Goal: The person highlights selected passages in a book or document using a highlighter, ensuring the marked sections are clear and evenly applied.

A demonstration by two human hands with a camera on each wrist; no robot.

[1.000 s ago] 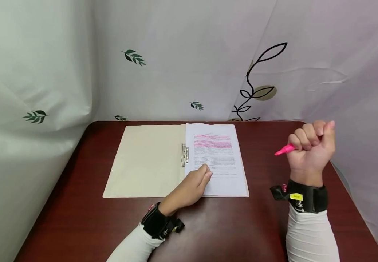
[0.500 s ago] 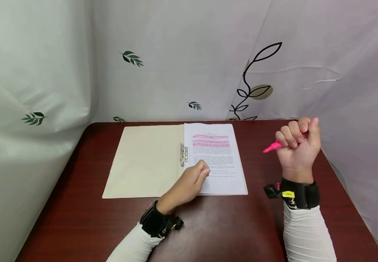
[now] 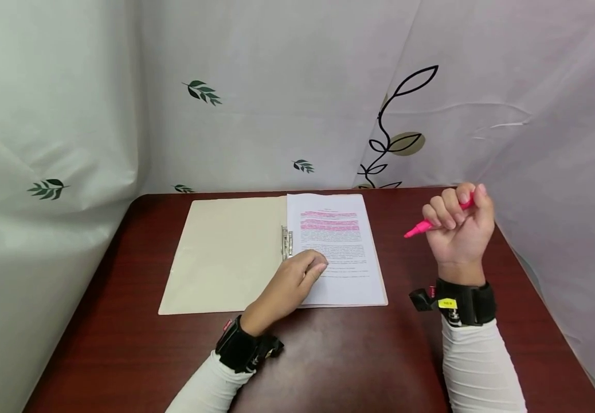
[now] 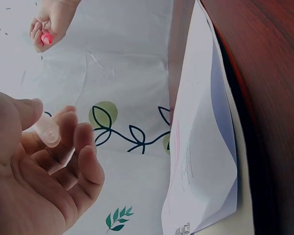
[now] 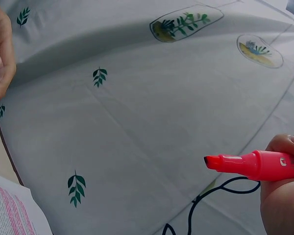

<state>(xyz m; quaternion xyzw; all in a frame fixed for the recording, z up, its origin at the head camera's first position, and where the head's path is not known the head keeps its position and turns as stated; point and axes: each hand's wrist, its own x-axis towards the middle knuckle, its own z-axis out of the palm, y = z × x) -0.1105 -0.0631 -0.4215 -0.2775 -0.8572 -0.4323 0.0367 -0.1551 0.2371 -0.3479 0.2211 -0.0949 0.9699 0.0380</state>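
Note:
Curled fingers of my right hand [image 3: 460, 235] grip an uncapped pink highlighter [image 3: 419, 228], held up at the right side of the table. In the right wrist view the dark chisel tip of the highlighter [image 5: 257, 164] points left. My left hand [image 3: 284, 287] hovers over the lower left of the printed sheets [image 3: 346, 284]; in the left wrist view its thumb and fingers pinch a small translucent cap [image 4: 50, 133]. Pink highlighted lines cover the upper part of the top page. The sheets lie in an open cream folder [image 3: 225, 252], on its right side.
A metal clip [image 3: 286, 242] sits at the folder's spine. The folder lies on a dark red-brown table [image 3: 328, 367]. A pale curtain [image 3: 256, 86] with leaf prints hangs behind the table and along both sides.
My right hand has moved left with the highlighter, and more of the pen shows between its fingers. My left hand has shifted slightly left and turned a little, its fingers loosening. The folder lies still.

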